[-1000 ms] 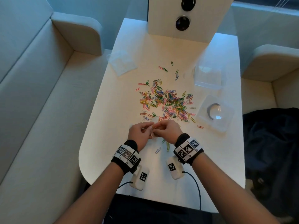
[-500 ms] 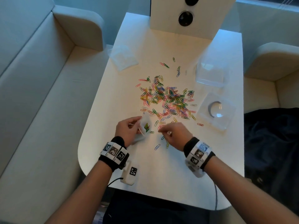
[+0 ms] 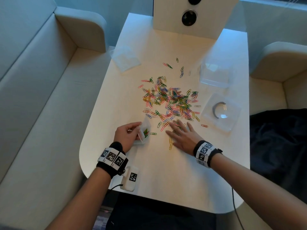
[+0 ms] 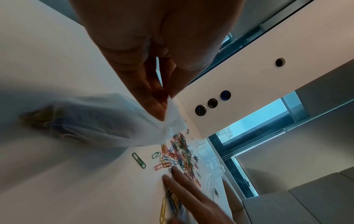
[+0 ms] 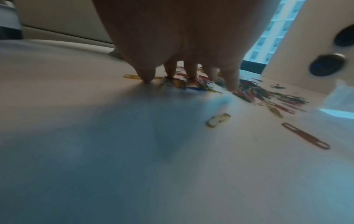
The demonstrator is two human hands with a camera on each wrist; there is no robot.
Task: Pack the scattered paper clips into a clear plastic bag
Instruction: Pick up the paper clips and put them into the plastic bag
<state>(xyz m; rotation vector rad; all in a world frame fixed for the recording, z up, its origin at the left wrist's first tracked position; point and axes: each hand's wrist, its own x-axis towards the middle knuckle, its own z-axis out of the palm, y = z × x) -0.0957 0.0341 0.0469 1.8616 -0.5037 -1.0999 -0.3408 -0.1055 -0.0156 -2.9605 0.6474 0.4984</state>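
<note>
A heap of coloured paper clips lies scattered in the middle of the white table. My left hand pinches the mouth of a small clear plastic bag that holds a few clips; in the left wrist view the bag hangs from my thumb and fingers. My right hand lies flat with fingers spread on the near edge of the heap, its fingertips pressing clips against the table. A green clip lies between the two hands, and a yellow clip sits beside my right palm.
A clear plastic box and a clear lid sit on the right of the table. More clear bags lie at the far left corner. A white panel with round sockets stands at the far end. Sofa seats flank the table.
The hands, together at the bag a second ago, have parted. My left hand kept the bag and shifted left. My right hand moved right and opened flat over the clips.
</note>
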